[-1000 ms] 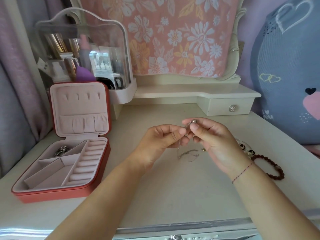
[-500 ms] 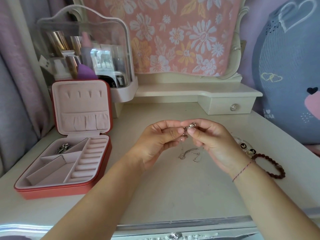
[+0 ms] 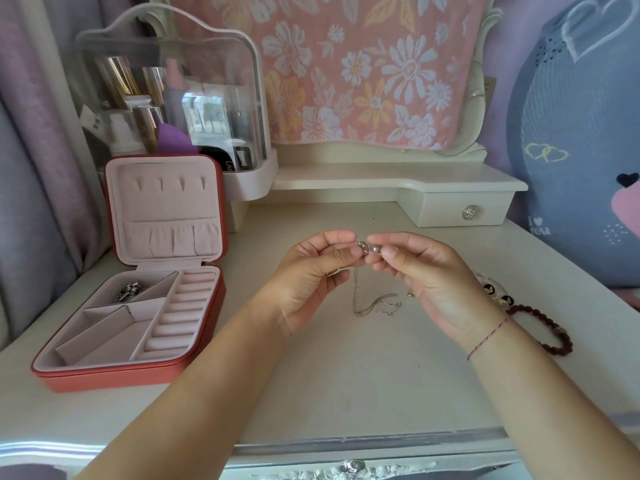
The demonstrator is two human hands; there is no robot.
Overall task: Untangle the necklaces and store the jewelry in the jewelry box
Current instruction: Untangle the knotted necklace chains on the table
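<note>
Silver necklace [image 3: 355, 296] is being pinched at its pendant by left hand [image 3: 304, 282] and right hand [image 3: 433, 278], right of the open jewelry box [image 3: 114, 375], chain dangling down.

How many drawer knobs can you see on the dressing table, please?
2. One silver knob sits on the small drawer under the shelf, back right; a second knob is on the front drawer at the view's bottom edge. More may lie outside the frame.
</note>
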